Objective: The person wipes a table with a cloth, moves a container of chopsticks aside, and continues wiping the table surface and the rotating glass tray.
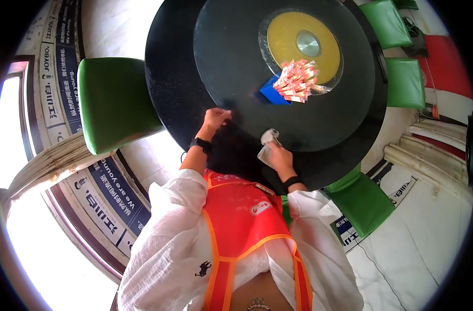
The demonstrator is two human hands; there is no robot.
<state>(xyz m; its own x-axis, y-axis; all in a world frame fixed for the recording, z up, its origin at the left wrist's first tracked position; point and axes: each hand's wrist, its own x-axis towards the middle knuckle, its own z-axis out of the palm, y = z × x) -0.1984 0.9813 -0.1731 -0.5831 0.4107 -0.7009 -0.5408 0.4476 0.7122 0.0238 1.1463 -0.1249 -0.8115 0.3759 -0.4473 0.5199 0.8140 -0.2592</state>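
My left hand point(215, 118) is over the near left edge of the dark turntable point(236, 62), its fingers drawn together. Whether anything small is between them is too small to make out. In my right hand point(281, 157) is a crumpled whitish cloth point(269, 146), held near the turntable's front edge. Beyond that hand, a blue box point(274, 92) full of red-and-white wrapped packets point(298, 78) stands beside the round gold centre point(319, 39) of the turntable.
The black round table point(166, 78) carries the turntable. A green chair point(114, 103) is at the left, another point(363, 205) at the lower right, and more point(404, 83) at the right. A cable lies on the floor at the lower right.
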